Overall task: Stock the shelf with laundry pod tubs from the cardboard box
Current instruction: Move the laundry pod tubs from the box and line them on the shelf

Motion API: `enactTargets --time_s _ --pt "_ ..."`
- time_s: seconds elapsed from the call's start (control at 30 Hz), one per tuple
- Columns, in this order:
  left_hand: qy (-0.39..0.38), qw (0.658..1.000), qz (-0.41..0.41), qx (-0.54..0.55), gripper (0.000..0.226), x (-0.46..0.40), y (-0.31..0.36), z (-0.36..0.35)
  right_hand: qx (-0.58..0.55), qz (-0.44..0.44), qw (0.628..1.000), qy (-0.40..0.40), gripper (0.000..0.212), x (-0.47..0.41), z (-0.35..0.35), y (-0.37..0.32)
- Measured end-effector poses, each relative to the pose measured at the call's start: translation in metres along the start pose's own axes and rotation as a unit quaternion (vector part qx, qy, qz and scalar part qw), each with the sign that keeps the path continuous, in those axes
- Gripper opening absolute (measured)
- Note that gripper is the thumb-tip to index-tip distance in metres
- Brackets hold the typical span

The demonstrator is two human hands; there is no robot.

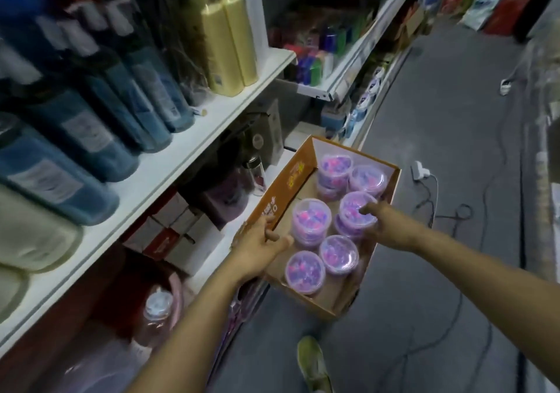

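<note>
Head view of a shop aisle, with the cardboard box taken as landmark. The box lies open-topped at the edge of a low white shelf, its far end toward the aisle's depth. Inside it stand clear round laundry pod tubs filled with pink and purple pods, several stacked in twos. The near pair: one tub at the box's near end and another just beside it. A taller stack stands toward the box's left wall. Two further stacks and fill the far end.

The left hand grips the box's left wall near its near corner, thumb inside the box and fingers curled over the outer face. The right hand grasps the top tub of the stack at the box's right side, thumb over the lid and fingers wrapped round the tub's far side.

Above and left of the box, a higher shelf carries blue pump bottles and gold bottles. Below the box's near left, a pink bottle stands on a lower level. Right of the box, cables and a white plug lie on the grey floor. A green shoe shows below the box.
</note>
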State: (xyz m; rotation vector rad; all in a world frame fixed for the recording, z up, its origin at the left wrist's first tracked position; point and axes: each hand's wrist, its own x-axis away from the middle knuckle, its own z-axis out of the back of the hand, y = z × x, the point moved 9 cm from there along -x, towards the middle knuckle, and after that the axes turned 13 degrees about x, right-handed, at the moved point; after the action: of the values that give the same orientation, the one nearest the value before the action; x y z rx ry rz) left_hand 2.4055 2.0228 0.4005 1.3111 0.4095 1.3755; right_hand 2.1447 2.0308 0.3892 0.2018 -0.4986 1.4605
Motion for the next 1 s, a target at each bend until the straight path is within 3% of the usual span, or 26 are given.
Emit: enactTargets --time_s 0.13,0.23,0.33,0.43,0.63,0.7,0.8,0.87,1.0 --pt "-0.016 0.99 0.119 0.073 0.064 -0.095 -0.038 -0.034 0.023 -0.04 0.998 -0.031 0.07 -0.076 -0.038 0.031" --pt "0.018 0.976 0.196 0.098 0.055 -0.15 -0.069 -0.054 0.075 -0.038 0.996 -0.031 0.076 -0.117 -0.068 0.046" --pt "0.037 0.975 0.217 0.028 0.047 -0.183 -0.095 -0.069 0.166 -0.03 0.985 -0.024 0.089 -0.138 -0.09 0.051" --pt "0.066 0.973 0.217 0.037 0.037 -0.198 -0.109 -0.073 0.241 -0.031 0.97 -0.01 0.101 -0.149 -0.1 0.049" --pt "0.114 0.959 0.228 0.126 0.013 -0.199 -0.112 -0.057 0.314 0.003 0.944 0.099 0.051 -0.152 -0.091 0.035" --pt "0.128 0.951 0.233 0.158 0.009 -0.197 -0.111 -0.054 0.312 0.036 0.939 0.137 0.047 -0.147 -0.083 0.023" --pt "0.14 0.94 0.236 0.203 0.037 -0.192 -0.108 -0.055 0.293 0.037 0.945 0.139 0.066 -0.147 -0.086 0.021" --pt "0.128 0.933 0.247 0.23 0.056 -0.189 -0.108 -0.06 0.275 0.0 0.957 0.091 0.086 -0.154 -0.091 0.027" --pt "0.091 0.932 0.259 0.236 0.051 -0.196 -0.123 -0.072 0.151 -0.095 0.984 0.017 0.123 -0.167 -0.105 0.046"
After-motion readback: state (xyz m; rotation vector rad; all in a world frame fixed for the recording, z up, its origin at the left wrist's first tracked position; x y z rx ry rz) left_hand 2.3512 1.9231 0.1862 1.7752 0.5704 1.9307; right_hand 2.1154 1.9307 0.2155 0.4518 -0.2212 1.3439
